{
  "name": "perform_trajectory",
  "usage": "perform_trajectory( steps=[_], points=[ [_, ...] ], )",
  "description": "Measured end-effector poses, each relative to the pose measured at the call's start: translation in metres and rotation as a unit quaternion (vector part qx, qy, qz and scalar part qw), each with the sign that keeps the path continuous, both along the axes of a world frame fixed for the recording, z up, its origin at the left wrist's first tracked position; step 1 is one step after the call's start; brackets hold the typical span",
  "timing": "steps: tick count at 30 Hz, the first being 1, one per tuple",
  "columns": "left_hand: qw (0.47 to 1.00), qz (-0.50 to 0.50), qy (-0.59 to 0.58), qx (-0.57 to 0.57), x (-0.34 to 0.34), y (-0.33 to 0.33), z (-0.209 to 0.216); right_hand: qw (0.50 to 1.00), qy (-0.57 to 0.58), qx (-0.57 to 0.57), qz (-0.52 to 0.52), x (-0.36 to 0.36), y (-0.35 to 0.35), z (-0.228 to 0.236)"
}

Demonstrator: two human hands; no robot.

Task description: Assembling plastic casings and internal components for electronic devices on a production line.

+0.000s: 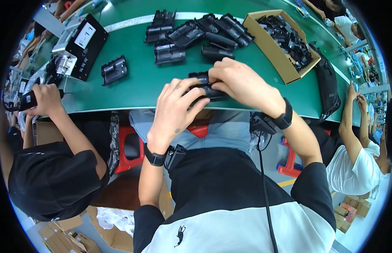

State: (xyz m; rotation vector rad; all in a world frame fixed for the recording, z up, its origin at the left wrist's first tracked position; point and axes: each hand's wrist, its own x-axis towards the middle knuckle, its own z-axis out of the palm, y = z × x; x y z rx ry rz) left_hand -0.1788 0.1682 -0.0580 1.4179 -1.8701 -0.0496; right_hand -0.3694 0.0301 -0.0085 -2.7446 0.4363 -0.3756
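A black plastic housing (217, 93), curved like a half shell, lies near the front edge of the green table. My left hand (177, 103) grips its left end, with thumb and fingers bent around it. From the right, my right hand (242, 80) pinches at the same housing with curled fingers. Whatever small piece may be between those fingertips is hidden. Just beyond the hands are several similar black housings (185, 33), heaped loosely. One more single housing (114, 70) rests apart on the left.
An open cardboard box (270, 51) holding small black parts (284, 38) stands at the right, beside a black pouch (327, 86). A black boxy device (89, 46) sits at the left. Co-workers are close on both sides; one person's hand (46, 99) holds a black object.
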Motion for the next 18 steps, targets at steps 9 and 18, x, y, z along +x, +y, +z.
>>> perform_trajectory(
  steps=[9,18],
  points=[
    [0.996,0.078,-0.018,0.026,-0.004,-0.015,0.022,0.992,-0.055,-0.069,-0.086,-0.006,0.013,0.017],
    [0.992,0.096,-0.077,0.033,-0.015,-0.025,0.01,0.999,0.016,-0.014,-0.029,0.009,0.01,0.003]
  ],
)
